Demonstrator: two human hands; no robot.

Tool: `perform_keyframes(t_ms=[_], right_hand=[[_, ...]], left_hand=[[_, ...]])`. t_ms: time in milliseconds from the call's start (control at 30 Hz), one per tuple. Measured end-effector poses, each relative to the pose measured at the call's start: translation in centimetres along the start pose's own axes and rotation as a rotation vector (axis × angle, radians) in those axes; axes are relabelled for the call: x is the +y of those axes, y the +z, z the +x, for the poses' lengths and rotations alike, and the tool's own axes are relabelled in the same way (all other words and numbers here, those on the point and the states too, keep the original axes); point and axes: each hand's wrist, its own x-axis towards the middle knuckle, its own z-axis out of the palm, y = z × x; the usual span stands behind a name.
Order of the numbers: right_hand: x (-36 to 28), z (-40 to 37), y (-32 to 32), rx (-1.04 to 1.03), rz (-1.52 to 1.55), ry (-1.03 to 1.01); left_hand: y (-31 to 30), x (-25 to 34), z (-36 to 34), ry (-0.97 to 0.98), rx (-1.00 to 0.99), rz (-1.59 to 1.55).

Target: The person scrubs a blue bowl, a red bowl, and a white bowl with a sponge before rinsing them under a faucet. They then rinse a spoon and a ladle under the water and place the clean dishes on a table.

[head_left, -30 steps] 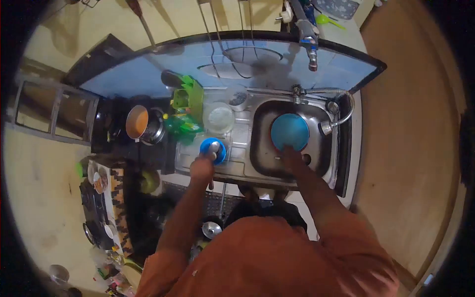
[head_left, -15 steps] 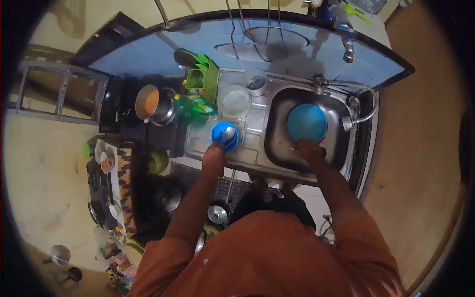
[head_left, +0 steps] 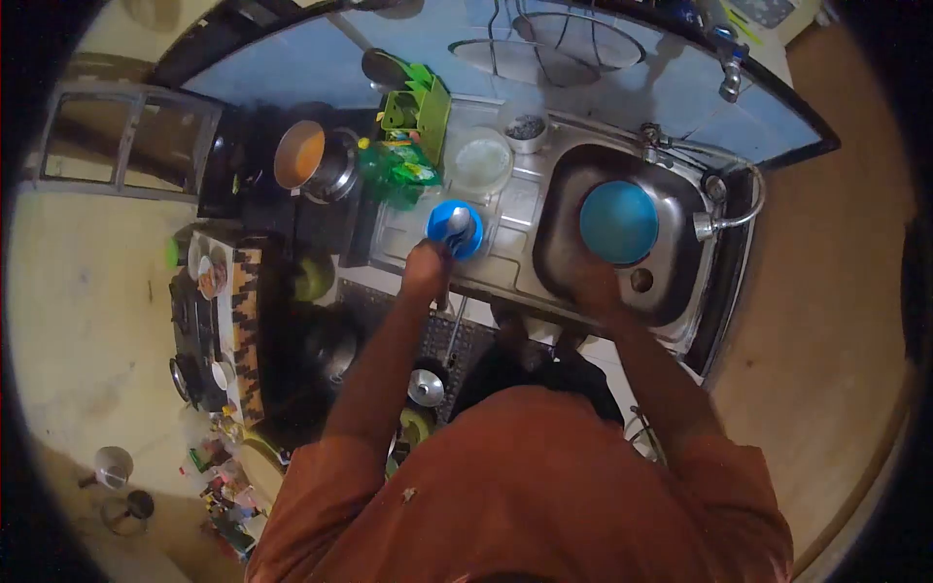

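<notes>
A small blue bowl [head_left: 471, 244] stands on the steel drainboard, with a metal spoon [head_left: 458, 221] over it, its head up. My left hand [head_left: 424, 269] is at the bowl's near edge, fingers closed round the spoon's handle; a second utensil may be in the same grip. In the sink lies a round blue-green basin [head_left: 619, 222]. My right hand [head_left: 595, 284] is over the sink's near left part, just below the basin and apart from it. Motion blur and dimness hide its fingers.
The steel sink [head_left: 671, 282] has a tap [head_left: 651, 141] and a curved spout [head_left: 708, 225]. On the drainboard are a pale round container [head_left: 482, 163], a small pot [head_left: 526, 133], a green plastic bottle [head_left: 394, 167] and a green rack [head_left: 428, 117]. A pan [head_left: 299, 155] is further left.
My right hand has come off the basin's near edge and drawn back slightly left, uncovering the sink's drain hole. My left hand stays at the blue bowl. The whole view has shifted.
</notes>
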Motion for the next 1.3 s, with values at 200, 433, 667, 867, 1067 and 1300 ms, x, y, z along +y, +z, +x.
perform_keyframes(t_ms=[200, 433, 667, 867, 1067, 1300], right_hand=[[-13.6, 5.9, -1.5, -0.523, 0.863, 0.183], [-16.9, 10.8, 9.2, -0.442, 1.081, 0.311], [-17.8, 11.1, 4.6, -0.504, 1.304, 0.417], [-16.2, 10.5, 3.3, -0.757, 1.027, 0.402], [-12.4, 8.9, 5.1, -0.709, 0.875, -0.07], [-12.3, 9.7, 0.7, -0.978, 1.118, 0.451]], left_hand=[[-1.1, 1.7, 0.0, -0.041, -0.028, -0.034], [-1.4, 1.7, 0.3, -0.106, -0.066, -0.041], [-0.7, 0.7, 0.4, -0.135, -0.064, -0.115], [0.5, -0.2, 1.3, -0.071, -0.111, -0.053], [-0.2, 0.8, 1.0, -0.101, -0.089, -0.11], [-0.5, 1.6, -3.9, -0.439, 0.044, -0.55]])
